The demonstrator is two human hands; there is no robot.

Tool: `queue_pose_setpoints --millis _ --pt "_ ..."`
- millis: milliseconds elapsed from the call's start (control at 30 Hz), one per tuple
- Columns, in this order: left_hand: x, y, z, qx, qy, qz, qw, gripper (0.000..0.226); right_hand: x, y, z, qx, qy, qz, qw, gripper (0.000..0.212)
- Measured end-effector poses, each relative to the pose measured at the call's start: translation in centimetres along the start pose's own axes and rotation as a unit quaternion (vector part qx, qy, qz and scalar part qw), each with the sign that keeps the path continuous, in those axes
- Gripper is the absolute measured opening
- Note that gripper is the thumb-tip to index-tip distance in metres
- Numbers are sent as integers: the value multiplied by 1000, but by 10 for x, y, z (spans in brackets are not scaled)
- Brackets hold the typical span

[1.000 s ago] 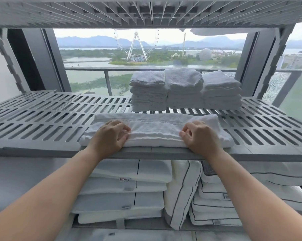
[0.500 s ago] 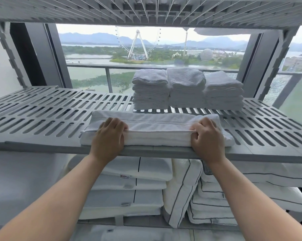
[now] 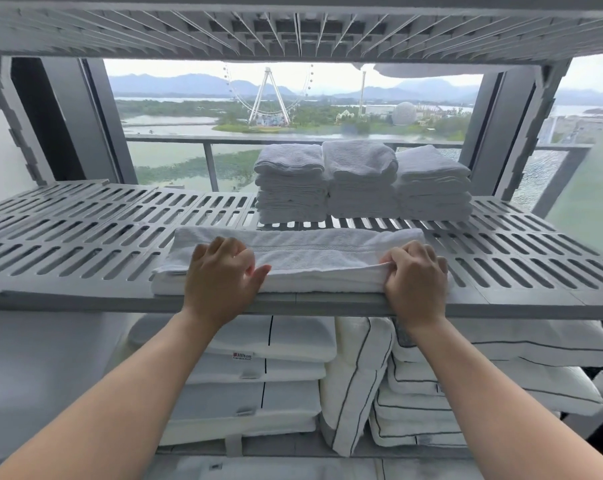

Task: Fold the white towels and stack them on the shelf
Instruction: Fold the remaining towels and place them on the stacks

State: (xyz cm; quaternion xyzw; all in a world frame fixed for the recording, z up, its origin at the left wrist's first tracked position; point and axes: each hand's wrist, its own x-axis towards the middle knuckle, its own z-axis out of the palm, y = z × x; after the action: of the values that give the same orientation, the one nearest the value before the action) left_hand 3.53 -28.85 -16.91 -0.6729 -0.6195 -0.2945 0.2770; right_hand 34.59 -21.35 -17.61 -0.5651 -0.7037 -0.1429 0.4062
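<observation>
Folding step: left hand point(image 3: 220, 273) and right hand point(image 3: 414, 277), well apart, each grip the towel point(image 3: 321, 261) on the shelf point(image 3: 85, 237); next move probably folds its ends together.

Folded into flat band, long white towel point(image 3: 314, 268) lies crosswise at front edge of grey slotted shelf point(image 3: 85, 237); behind it, three touching stacks of folded white towels point(image 3: 362, 181)

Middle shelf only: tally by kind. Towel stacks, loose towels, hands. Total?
Folded white towel stacks: 3 (left, middle, right)
Towel being folded: 1
Hands on that towel: 2 (left hand, right hand)
Total: 6
</observation>
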Motion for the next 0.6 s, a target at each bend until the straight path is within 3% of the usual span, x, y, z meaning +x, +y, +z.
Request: queue_pose_setpoints --millis 167,300,400,500,600 --pt "42 58 6 -42 -40 20 998 32 4 16 -9 -19 -33 16 999 29" --pt "74 120 24 -108 -93 18 990 21 6 30 -18 -5 13 5 1000 30" --pt "86 152 45 -146 -198 6 969 40 3 39 -20 11 13 -31 999 30" --pt "84 166 66 -101 -313 33 944 60 -5 52 -22 24 -27 -49 998 26" --pt "82 164 77 -56 -348 57 934 66 -5 62 -28 78 -56 -28 995 31"
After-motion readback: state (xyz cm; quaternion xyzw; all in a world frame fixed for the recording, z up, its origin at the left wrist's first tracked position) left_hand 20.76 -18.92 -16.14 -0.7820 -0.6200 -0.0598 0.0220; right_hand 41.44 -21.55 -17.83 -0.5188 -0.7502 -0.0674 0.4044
